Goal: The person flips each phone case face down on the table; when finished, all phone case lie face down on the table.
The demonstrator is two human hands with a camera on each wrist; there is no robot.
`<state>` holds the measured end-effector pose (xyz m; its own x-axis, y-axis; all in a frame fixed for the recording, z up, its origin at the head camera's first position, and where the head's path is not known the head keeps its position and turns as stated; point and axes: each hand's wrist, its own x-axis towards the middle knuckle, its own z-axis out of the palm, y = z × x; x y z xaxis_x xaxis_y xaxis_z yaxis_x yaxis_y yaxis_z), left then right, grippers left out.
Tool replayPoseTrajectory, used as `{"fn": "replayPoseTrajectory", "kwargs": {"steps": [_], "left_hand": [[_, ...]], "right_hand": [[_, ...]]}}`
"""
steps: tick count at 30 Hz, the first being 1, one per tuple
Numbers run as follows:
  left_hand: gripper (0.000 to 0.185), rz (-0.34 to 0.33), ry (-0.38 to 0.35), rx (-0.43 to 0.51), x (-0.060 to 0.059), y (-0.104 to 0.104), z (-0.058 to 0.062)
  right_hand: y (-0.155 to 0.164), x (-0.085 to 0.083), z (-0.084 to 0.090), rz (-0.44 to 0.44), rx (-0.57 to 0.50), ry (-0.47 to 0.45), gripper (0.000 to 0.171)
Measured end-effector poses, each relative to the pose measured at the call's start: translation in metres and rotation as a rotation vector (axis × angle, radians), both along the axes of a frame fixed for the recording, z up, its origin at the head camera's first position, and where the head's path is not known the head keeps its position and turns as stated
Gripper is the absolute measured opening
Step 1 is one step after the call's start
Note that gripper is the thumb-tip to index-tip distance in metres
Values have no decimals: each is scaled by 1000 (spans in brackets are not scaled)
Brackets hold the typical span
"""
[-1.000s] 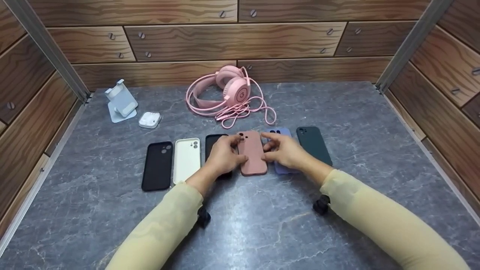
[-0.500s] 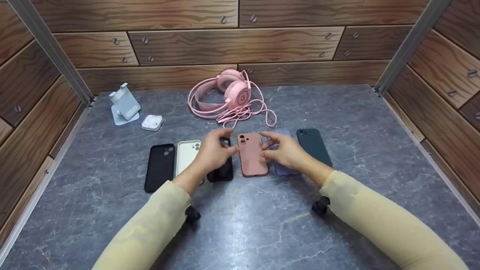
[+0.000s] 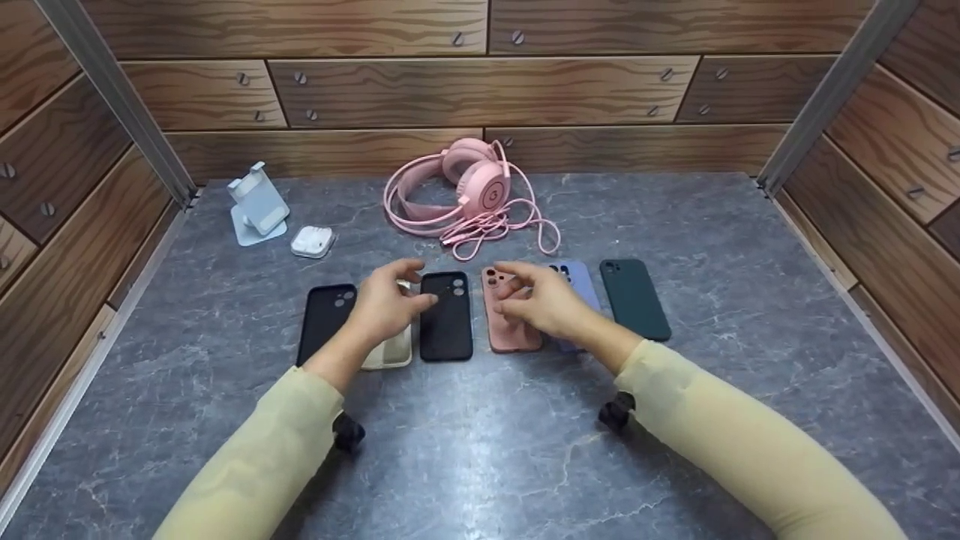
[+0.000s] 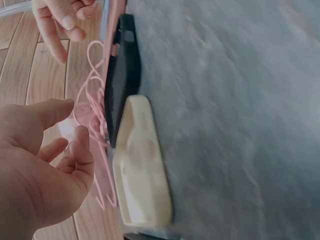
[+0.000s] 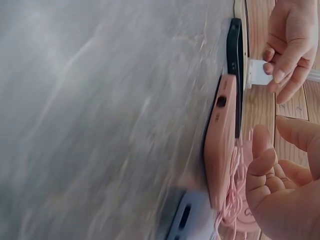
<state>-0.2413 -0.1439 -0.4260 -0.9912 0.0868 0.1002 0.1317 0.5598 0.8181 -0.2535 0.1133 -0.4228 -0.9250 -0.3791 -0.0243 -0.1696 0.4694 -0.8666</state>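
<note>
Phone cases lie in a row across the middle of the grey marble table (image 3: 480, 450), flat on their open sides with the camera cut-outs at the far end, which lets us read each colour at a glance. Nearest us, our two sleeved forearms reach in from either side. Our left hand (image 3: 386, 304) hovers over the cream case (image 3: 390, 352), fingers loosely curved and parted, holding nothing; the left wrist view shows the same cream case (image 4: 142, 165) beneath an empty palm. Our right hand (image 3: 544, 300) hangs over the pink case (image 3: 510, 330), fingers relaxed and apart. Whether a fingertip grazes the case we cannot tell, but nothing is gripped. Between the two hands sits a black case (image 3: 446, 315), uncovered. Another black case (image 3: 324, 319) ends the row on the left; on the right come a lilac case (image 3: 581, 281), partly hidden under our right hand, and then a dark green case (image 3: 634, 298). The cases sit close together without overlapping, so each can be taken alone. Farther back, a small white earbud box (image 3: 312, 241) rests just beside a pale blue phone stand (image 3: 259, 204). Pink headphones (image 3: 469, 187) with their cable coiled loosely lie by the wooden back wall (image 3: 480, 90).
</note>
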Motion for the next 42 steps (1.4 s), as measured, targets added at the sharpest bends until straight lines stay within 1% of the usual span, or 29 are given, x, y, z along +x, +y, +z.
{"fn": "replayPoseTrajectory", "kwargs": {"steps": [3,7,10,13,20,23,26,35,42], "left_hand": [[54,4,-25,1,0,-4,-5],[54,15,-32,-14,-2,-5,-10],[54,15,-32,-18,-3,-6,-15],[54,14,-34,-22,-4,-6,-19],[54,7,-47,-44,-7,-6,-27],[54,6,-58,-55,-7,-5,-29],[55,-2,-51,-68,-9,-6,-29],[57,-22,-52,-73,-7,-4,-29],[55,-34,-37,-88,-7,-4,-29]], "right_hand": [[-10,0,-1,14,-17,21,65],[-23,-2,-4,32,-46,38,65],[-31,-3,-6,43,-59,31,65],[-36,-5,-9,54,-51,15,67],[-39,-8,-17,60,28,4,67],[-39,-10,-20,59,49,6,68],[-38,-11,-22,63,81,19,69],[-39,-12,-24,77,171,118,68],[-40,-13,-26,82,195,140,67]]}}
